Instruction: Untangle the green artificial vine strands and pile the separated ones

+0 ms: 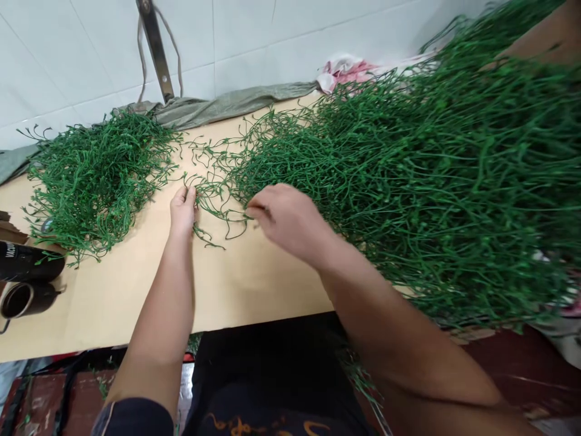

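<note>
On my feed the left hand [183,209], toward nine o'clock, pinches a few green stems [224,216] trailing over the table [222,290]. The right hand [285,218], mid-view, has fingertips drawn narrow; blur means I can't tell whether they hold one. The big heap [436,175] lies at three, the smaller pile [100,175] farther out at nine. I'd pinch lightly and part stems singly, lest they snag.
</note>
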A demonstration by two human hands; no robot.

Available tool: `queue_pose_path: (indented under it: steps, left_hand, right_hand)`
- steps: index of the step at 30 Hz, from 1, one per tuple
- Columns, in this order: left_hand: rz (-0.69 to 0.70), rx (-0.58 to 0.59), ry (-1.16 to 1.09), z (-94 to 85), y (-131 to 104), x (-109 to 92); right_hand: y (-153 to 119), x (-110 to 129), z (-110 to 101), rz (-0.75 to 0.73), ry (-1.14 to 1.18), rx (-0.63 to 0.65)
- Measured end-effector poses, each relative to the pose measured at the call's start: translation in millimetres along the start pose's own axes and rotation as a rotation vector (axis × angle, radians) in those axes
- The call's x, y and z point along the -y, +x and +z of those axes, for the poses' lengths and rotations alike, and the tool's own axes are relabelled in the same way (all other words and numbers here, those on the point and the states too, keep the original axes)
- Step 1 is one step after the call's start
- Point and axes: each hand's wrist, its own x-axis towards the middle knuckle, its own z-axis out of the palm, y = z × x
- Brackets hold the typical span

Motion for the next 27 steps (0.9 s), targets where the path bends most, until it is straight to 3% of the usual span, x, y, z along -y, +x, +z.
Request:
queue_pose_path:
  steps: [2,5,11,16,18,20,23,27]
  left_hand:
    - [-0.005,0.044,0.009,1.0,-0.5,1.5]
    - [-0.019,0.091,0.022,1.2,0.4,4.4]
    - [0.069,0.169,0.093,-1.1,2.3,7.2]
    - [0.082,0.194,0.112,-1.3,1.0,6.8]
    - [0.075,0.186,0.098,-0.6,1.0,7.1]
    - [0.068,0.171,0.076,0.2,1.1,7.4]
    - [0.058,0.153,0.048,1.1,1.0,6.9]
    - [0.050,0.157,0.044,1.2,-0.6,4.5]
  right_hand:
    - [8.1,-24.2,2.2,0.200,-0.135,-0.082]
    - [13.9,-41.6,10.5,0.283,-0.213,-0.137]
    - [29.9,-16.5,41.6,0.168,-0.059,-0.116]
    - [47.3,-6.2,63.6,0.272,0.198,-0.040]
    - [47.9,-6.8,68.0,0.355,0.285,-0.113]
    - [45.6,-6.5,69.7,0.395,0.313,-0.264]
    - [41.8,-2.9,70.6,0.320,0.292,-0.377]
    - [41.3,3.3,77.3,0.205,0.253,-0.220]
